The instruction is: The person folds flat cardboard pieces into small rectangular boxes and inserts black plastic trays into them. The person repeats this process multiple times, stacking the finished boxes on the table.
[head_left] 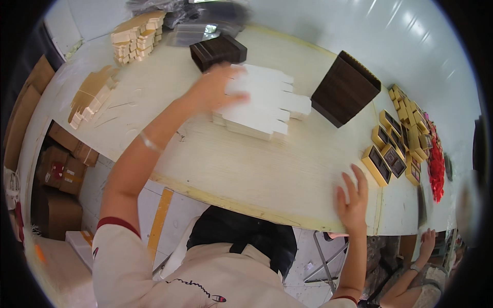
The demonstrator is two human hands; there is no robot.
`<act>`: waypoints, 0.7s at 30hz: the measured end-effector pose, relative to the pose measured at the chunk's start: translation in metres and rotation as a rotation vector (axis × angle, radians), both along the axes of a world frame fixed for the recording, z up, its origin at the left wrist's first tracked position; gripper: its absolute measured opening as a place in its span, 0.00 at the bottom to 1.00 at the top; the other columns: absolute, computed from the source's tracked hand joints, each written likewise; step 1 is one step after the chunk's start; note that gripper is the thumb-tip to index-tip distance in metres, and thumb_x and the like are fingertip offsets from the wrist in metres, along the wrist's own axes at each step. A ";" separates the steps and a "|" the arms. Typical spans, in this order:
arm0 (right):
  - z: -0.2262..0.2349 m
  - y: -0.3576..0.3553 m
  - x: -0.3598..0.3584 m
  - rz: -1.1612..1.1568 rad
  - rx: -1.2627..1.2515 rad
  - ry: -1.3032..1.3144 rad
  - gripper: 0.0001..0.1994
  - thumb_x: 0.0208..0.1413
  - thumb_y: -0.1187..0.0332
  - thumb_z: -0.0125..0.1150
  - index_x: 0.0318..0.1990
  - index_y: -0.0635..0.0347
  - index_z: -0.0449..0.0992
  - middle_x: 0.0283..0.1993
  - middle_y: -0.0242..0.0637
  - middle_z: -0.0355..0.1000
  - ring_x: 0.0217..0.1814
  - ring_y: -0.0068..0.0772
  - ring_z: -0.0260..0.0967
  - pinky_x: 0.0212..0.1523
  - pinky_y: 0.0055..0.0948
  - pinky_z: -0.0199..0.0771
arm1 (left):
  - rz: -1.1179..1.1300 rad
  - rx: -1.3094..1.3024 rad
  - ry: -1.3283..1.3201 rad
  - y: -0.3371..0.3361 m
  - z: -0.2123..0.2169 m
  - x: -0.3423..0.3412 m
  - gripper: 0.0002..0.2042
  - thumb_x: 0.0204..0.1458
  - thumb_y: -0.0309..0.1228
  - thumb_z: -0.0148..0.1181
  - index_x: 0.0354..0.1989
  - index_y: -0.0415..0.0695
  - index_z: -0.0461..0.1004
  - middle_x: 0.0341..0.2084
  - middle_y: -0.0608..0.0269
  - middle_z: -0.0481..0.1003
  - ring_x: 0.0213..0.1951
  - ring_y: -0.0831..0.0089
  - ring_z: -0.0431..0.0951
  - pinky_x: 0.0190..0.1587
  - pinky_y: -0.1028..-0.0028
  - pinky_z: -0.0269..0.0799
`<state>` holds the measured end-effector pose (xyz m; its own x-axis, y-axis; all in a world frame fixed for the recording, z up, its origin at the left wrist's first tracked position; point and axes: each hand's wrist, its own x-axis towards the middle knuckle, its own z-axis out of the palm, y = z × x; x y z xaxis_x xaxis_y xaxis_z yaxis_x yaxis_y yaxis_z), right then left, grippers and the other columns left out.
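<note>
On the pale wooden table (215, 164) our left hand (213, 90) lies on top of a stack of flat white cards (264, 105), fingers spread out and touching the top card, pinching nothing. Our right hand (353, 199) rests flat near the table's front edge, fingers spread, holding nothing. Just behind the white stack sit dark brown boxes (218, 51). Little gold boxes (390, 149) stand far right.

Pale wooden table (215, 169) with white card stack (262, 105), brown boxes (345, 88)
</note>
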<state>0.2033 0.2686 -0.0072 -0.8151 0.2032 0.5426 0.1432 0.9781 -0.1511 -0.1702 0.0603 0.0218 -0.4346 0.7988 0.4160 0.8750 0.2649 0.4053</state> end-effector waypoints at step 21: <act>0.016 -0.042 -0.041 0.262 -0.155 0.064 0.18 0.43 0.79 0.65 0.46 0.64 0.75 0.56 0.49 0.67 0.56 0.52 0.66 0.55 0.41 0.69 | -0.057 0.002 0.005 -0.020 0.007 0.060 0.04 0.45 0.24 0.65 0.26 0.38 0.76 0.25 0.60 0.77 0.27 0.67 0.76 0.31 0.74 0.70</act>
<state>0.1625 0.2265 0.0089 -0.8159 0.0747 0.5733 -0.1257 0.9450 -0.3020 -0.1105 0.0404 0.0293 -0.3866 0.8215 0.4192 0.8905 0.2142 0.4014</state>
